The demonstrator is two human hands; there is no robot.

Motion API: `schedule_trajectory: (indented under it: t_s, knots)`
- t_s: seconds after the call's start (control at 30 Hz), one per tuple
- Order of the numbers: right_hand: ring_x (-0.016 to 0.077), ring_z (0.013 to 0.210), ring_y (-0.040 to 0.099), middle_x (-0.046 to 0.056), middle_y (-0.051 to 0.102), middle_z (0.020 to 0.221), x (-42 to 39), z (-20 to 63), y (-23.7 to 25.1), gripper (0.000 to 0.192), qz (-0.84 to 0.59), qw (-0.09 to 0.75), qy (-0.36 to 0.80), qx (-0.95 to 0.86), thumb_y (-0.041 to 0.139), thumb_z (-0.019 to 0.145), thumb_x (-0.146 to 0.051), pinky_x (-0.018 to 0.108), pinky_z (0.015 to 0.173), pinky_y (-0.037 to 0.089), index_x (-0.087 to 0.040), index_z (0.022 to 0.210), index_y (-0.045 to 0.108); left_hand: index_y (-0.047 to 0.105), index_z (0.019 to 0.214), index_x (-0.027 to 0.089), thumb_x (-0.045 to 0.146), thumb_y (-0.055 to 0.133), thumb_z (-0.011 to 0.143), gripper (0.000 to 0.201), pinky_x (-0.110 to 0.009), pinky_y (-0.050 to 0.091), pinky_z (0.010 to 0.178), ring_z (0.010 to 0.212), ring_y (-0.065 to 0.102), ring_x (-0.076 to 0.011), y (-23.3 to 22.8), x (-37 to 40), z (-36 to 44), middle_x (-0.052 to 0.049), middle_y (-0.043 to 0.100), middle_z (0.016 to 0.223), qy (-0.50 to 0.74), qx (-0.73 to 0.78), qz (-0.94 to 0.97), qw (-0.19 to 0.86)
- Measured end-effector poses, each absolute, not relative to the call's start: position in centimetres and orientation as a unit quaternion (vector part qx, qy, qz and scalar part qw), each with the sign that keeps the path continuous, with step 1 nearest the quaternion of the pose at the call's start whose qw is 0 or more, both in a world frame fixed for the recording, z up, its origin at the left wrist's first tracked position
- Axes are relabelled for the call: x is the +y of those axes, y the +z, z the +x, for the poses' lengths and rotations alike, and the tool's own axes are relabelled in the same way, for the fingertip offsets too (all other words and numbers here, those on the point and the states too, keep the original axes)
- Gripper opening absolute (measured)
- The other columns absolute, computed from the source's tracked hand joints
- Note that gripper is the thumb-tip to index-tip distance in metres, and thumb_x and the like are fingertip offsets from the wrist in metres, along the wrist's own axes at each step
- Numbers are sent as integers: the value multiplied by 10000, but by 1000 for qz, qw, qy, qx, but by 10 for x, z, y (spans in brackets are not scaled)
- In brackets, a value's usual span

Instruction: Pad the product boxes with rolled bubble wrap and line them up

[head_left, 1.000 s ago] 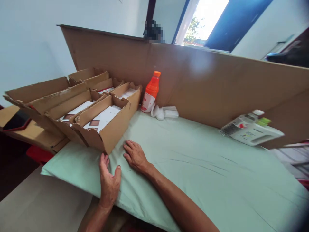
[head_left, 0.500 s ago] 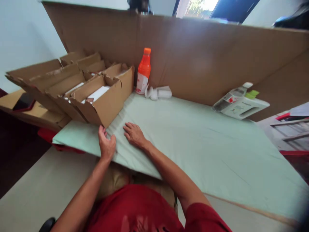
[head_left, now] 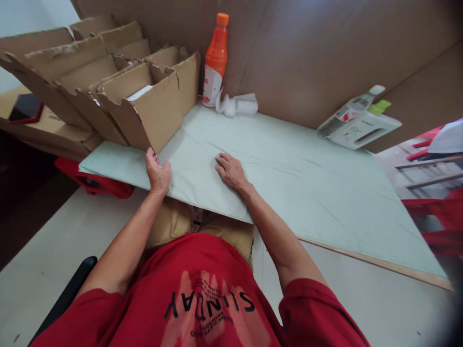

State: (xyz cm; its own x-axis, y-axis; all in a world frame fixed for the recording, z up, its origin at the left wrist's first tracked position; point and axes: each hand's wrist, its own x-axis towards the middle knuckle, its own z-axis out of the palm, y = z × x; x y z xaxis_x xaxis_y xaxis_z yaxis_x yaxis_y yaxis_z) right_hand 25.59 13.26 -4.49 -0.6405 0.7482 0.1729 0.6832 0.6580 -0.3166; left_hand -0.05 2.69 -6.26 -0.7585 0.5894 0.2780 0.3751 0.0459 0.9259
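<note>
My left hand [head_left: 158, 172] is at the lower front corner of the nearest cardboard box [head_left: 162, 113]. Its fingertips touch or nearly touch that corner, the thumb stands apart, and I see nothing held in it. White paper or card [head_left: 140, 93] shows inside this box. Palm down, my right hand [head_left: 231, 171] lies on the pale green cloth [head_left: 282, 188] that covers the table, its fingers stretched out and holding nothing. Small wrinkles run through the cloth beyond the right hand.
More cardboard boxes [head_left: 77, 79] stand at the left, beside a phone [head_left: 27, 107] on a flat carton. Behind are an orange bottle [head_left: 215, 62], a white roll [head_left: 246, 104], a clear bottle [head_left: 349, 113] and a white jug [head_left: 365, 130]. A cardboard wall [head_left: 300, 62] closes the back.
My right hand has slid to the right across the cloth, away from the left hand. The left hand stays at the box corner. My view has tilted downward.
</note>
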Motion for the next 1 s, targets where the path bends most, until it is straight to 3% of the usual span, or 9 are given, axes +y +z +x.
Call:
schedule_trajectory:
  t_s: [0.3,0.6,0.77,1.0]
  knots:
    - [309,1437,423,132,508,1539,127,253,-40,434,-419,151,123,-887,495,993,-303,497,1180,314,-165,1389,606,379,1452,35,65,547,701,770,-425,427,1141,1315,546,-286,-53,23,5,-235,490,1443,623,706,318,110]
    - [327,1370,514,145,595,1452,135,258,-30,387,-421,190,166,-871,570,903,-260,544,1151,365,-176,1261,691,462,1398,117,160,606,747,668,-471,438,1138,1295,577,-292,-50,19,14,-201,564,1373,676,665,280,147]
    - [290,1168,661,127,706,1283,214,236,-24,414,-425,210,258,-842,606,859,-302,484,1006,522,-206,1253,688,465,1400,150,263,626,815,617,-479,487,1085,1246,612,-287,-56,21,16,-196,578,1350,692,650,255,183]
    - [300,1174,649,207,580,1426,368,121,-14,700,-445,269,380,-765,643,798,-329,455,867,588,-165,1461,490,396,1483,208,366,627,879,666,-428,570,953,1078,681,-248,-73,20,26,-191,588,1366,689,652,198,248]
